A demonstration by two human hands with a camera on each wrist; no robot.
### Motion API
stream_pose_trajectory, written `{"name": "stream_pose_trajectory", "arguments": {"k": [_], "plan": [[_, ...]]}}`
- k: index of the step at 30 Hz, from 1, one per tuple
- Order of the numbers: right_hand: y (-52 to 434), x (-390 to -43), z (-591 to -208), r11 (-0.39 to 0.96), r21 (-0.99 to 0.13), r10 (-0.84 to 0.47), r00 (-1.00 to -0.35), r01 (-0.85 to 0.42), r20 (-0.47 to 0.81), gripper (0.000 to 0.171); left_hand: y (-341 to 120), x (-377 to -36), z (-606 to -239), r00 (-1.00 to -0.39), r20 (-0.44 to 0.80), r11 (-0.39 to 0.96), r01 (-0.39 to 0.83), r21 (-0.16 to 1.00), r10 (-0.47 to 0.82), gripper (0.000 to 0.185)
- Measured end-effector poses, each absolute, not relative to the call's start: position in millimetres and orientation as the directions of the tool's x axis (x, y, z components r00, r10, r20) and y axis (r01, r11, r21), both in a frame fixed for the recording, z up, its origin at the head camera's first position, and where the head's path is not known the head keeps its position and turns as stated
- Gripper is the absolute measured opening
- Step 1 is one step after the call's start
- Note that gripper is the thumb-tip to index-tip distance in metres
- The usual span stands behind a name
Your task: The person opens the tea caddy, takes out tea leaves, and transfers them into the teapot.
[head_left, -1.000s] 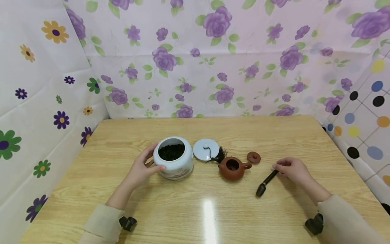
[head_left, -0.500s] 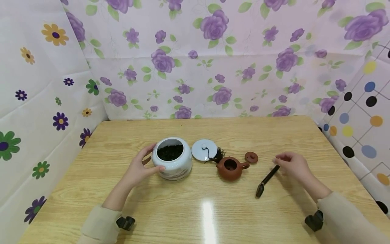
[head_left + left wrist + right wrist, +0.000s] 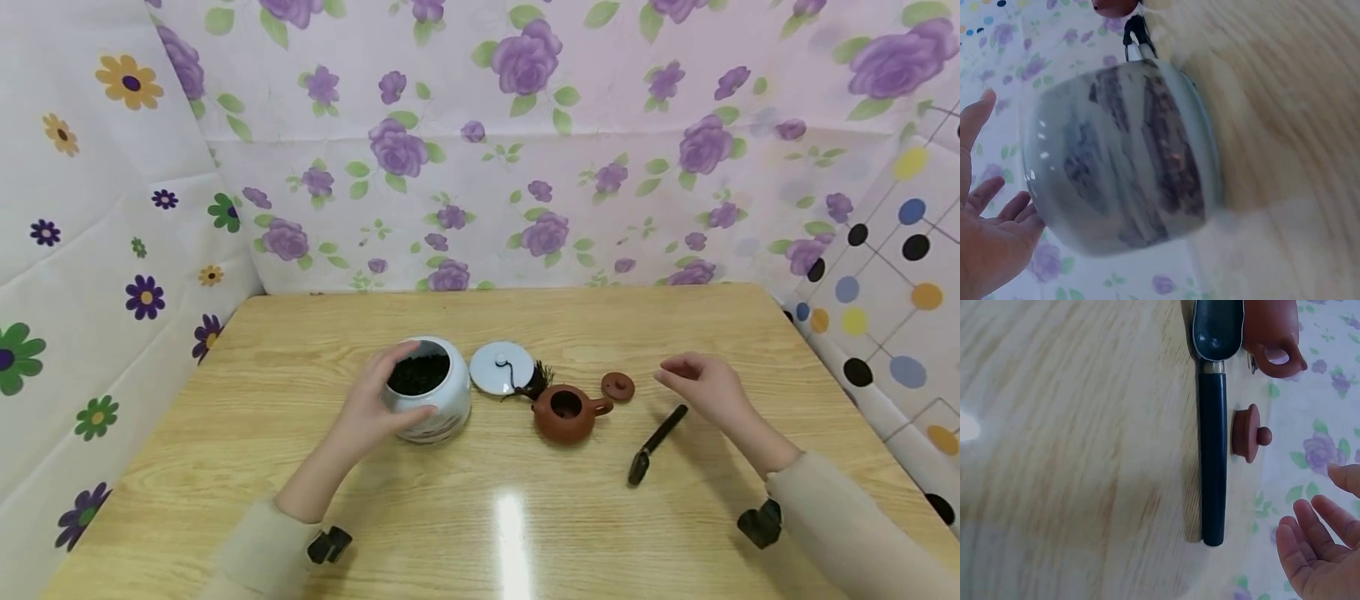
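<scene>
A white porcelain jar (image 3: 447, 408) with dark tea leaves (image 3: 420, 374) inside stands on the table's left half. My left hand (image 3: 375, 400) is spread at its near left side, thumb and fingers apart; in the left wrist view the fingers sit at the edge of the jar (image 3: 1116, 162). On the right, a dark tea scoop (image 3: 658, 442) lies on the wood, its bowl towards me. My right hand (image 3: 708, 392) hovers above the handle end with nothing in it, and in the right wrist view the fingers stand apart from the scoop (image 3: 1213, 456).
Right of the jar lies its white lid (image 3: 491, 371) with a dark tassel (image 3: 542, 379). A brown clay teapot (image 3: 562, 427), uncovered, stands mid-table, its small lid (image 3: 618, 386) behind the handle. Patterned cloth (image 3: 480, 167) hangs along the table's back edge.
My right hand has let go of the scoop's handle and lifted up from it; the scoop now lies on the table. My left hand has loosened from the jar and risen across its rim.
</scene>
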State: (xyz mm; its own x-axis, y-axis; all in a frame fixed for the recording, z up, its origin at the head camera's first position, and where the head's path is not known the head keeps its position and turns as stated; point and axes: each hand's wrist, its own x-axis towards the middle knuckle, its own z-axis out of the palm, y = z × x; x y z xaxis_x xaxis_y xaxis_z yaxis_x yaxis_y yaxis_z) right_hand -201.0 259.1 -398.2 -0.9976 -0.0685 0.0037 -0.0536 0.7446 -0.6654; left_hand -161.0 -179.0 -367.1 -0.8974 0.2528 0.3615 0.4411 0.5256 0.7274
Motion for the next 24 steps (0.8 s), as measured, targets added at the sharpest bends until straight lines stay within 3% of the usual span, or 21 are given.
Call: {"name": "stream_pose_trajectory", "arguments": {"k": [6,18,24], "plan": [[249,-204,-397,0.745,-0.66,-0.089,-0.995,-0.097,0.046,0.044,-157,-161,-357,-0.841,0.416,0.513,0.54,0.667,0.345,0.075],[228,-216,-408,0.735,-0.66,-0.139,-0.987,-0.154,0.076,0.035,-113,-162,-364,-0.82,0.402,0.453,0.564,0.691,0.407,0.074],[222,-219,-413,0.723,-0.668,-0.167,-0.983,-0.174,0.075,0.033,-91,-169,-373,-0.838,0.34,0.396,0.511,0.763,0.426,0.072]]}}
